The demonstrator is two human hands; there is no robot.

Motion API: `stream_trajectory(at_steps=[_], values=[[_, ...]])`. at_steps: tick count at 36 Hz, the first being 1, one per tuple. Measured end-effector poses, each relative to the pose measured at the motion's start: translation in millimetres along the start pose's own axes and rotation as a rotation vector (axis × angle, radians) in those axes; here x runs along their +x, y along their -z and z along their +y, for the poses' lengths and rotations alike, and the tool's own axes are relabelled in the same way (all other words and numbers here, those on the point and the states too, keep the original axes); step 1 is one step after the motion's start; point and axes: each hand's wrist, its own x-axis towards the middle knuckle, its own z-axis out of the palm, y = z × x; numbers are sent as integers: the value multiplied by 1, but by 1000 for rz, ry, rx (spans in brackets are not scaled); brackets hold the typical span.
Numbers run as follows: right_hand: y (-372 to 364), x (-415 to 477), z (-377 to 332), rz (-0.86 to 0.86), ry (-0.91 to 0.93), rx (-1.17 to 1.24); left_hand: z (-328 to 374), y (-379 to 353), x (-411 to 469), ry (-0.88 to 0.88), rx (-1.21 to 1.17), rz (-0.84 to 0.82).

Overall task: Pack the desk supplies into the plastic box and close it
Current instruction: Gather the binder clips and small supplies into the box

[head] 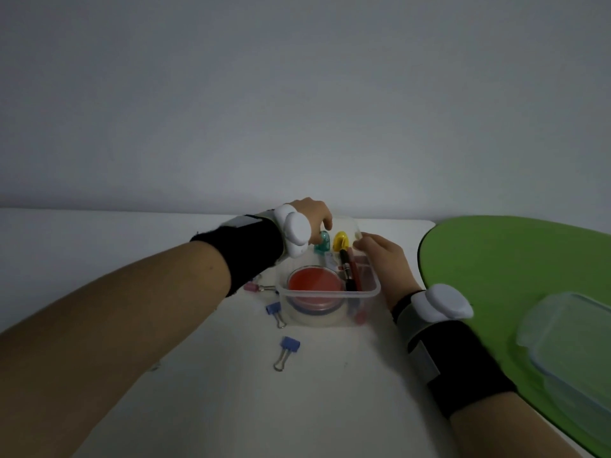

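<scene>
Plastic box (330,294) is partly packed; three binder clips (286,352) remain outside, lid (568,342) off. Left hand (310,216) pinches a teal item (322,242); right hand (383,259) steadies the rim.

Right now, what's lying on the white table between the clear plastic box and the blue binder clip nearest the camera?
In the head view, another blue binder clip lies between the clear plastic box and the nearest blue binder clip, beside the box's left corner; otherwise bare white table.

Plain desk (231,375) against a bare wall (297,94), maybe an office.
</scene>
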Motion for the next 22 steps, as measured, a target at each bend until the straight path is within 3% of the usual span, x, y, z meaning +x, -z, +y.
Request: stream_trajectory(at_steps=[12, 22], values=[[8, -3, 2, 45, 2, 57, -36, 30, -43, 17, -242, 268], [2, -9, 1, 36, -40, 113, -112, 33, -109, 180, -237, 38]])
